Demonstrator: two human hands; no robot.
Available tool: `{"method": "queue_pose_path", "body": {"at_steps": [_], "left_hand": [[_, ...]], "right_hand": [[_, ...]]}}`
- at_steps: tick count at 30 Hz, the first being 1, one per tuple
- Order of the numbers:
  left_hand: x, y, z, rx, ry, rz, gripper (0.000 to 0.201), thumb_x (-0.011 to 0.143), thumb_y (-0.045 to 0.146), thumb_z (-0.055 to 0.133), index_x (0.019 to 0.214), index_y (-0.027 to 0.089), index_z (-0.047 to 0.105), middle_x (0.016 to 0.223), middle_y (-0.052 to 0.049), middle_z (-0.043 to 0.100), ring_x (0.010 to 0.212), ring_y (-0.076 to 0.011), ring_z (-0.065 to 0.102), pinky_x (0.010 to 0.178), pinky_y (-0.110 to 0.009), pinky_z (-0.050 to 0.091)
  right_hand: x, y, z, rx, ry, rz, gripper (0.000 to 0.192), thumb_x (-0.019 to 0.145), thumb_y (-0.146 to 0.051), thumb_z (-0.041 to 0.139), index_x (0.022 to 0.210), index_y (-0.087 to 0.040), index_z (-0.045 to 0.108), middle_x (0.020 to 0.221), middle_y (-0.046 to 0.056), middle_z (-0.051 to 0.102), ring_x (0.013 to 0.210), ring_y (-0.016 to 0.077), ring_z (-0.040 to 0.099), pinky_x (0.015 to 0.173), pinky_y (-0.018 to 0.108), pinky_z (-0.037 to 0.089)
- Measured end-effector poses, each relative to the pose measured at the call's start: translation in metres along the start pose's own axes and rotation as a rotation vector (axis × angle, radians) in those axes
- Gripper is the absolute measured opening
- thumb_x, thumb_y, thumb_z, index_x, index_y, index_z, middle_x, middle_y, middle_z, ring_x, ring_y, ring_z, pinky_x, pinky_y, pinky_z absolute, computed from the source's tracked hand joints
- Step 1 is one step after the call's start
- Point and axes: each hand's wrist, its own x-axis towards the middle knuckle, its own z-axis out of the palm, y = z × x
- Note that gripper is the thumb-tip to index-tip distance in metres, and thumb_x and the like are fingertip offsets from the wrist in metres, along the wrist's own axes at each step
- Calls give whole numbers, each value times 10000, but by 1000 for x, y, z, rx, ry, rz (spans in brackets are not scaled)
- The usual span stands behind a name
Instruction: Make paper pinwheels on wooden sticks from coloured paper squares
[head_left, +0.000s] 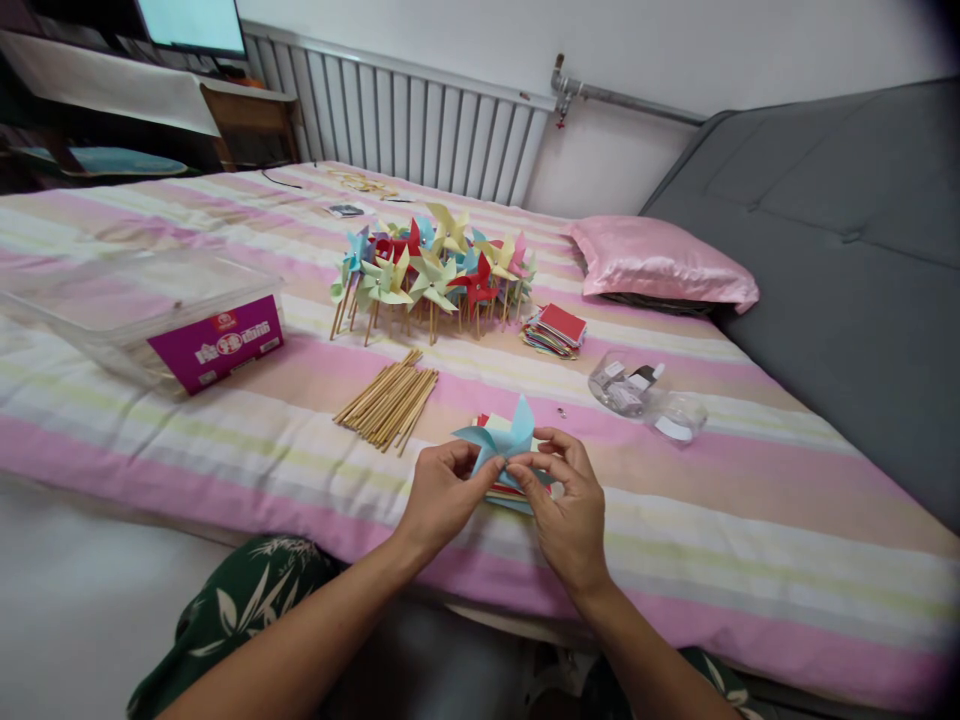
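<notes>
A light blue paper pinwheel [511, 436] is held between my two hands near the bed's front edge. My left hand [450, 492] grips its left side, thumb near the centre. My right hand [568, 503] pinches at the centre from the right, fingers closed; whether a small part sits between the fingertips is hidden. Beneath the pinwheel lies a stack of coloured paper [512, 503], partly covered by my hands. To the left rests a pile of thin wooden sticks [388, 400]. Farther back stand several finished pinwheels [433, 283] on sticks, in red, yellow, blue and green.
A clear plastic box [135, 300] with a purple label stands at left. Another stack of coloured paper [559, 328] lies right of the pinwheels. Clear round containers [622, 385] sit at right, with a tiny part [562, 412] nearby. A pink pillow [664, 262] rests by the grey headboard [840, 260].
</notes>
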Motion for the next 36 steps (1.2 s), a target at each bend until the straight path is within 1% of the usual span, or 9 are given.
{"method": "queue_pose_path", "body": {"at_steps": [5,10,13,17,23,27,29,33,36], "left_hand": [[0,2,0,-54,-36,-23,263,709,348,636,574,128,589,534,26,491,506,-81,423,489,-199,332],[-1,3,0,4,-15,-15,325,703,374,635,507,131,543,478,39,439,464,-69,380,452,-195,290],[-1,3,0,24,-13,-4,329,697,390,637,510,132,554,475,37,447,463,-72,385,452,-199,287],[-2,5,-1,44,-12,8,336,685,403,644,502,135,554,469,33,451,461,-78,390,448,-205,279],[-3,9,-2,134,-16,39,353,721,359,616,472,140,495,455,50,389,457,-69,356,448,-205,263],[-3,11,-1,154,-5,63,318,731,332,606,492,135,530,466,45,408,473,-75,377,469,-206,292],[-3,12,-1,156,6,73,313,726,319,609,485,136,532,467,43,412,479,-77,379,471,-205,297],[-4,15,-1,157,16,98,283,719,280,611,483,134,553,468,38,435,484,-79,394,475,-201,313],[-4,14,-1,150,17,99,220,723,249,604,539,129,609,506,18,518,507,-92,451,495,-202,354]], "right_hand": [[1,-1,0,29,-22,7,101,774,-290,619,744,-220,686,1066,61,515,1053,215,474,917,383,361],[1,-2,-1,91,-77,105,140,759,-347,627,729,-227,692,1127,60,494,1070,225,453,937,396,348],[2,-2,-1,109,-86,144,150,757,-358,627,727,-227,694,1153,58,490,1048,217,466,925,386,359],[2,-1,-1,127,-79,148,149,758,-354,626,728,-228,699,1113,54,514,1047,211,477,921,367,361],[2,-1,-2,113,-62,143,164,754,-360,624,731,-217,701,1064,65,543,1032,218,506,902,369,377],[2,-3,-1,140,-64,143,162,762,-338,617,714,-194,673,1038,72,577,1046,226,513,908,367,377],[1,-4,0,183,-79,151,156,773,-326,606,720,-184,644,956,61,609,964,209,549,860,347,406],[-2,-5,3,238,-50,212,169,748,-326,636,755,-185,542,720,-5,567,690,142,545,631,258,436],[-3,-7,6,347,6,255,259,711,-303,671,823,-205,459,742,-19,567,696,133,563,590,231,445]]}}
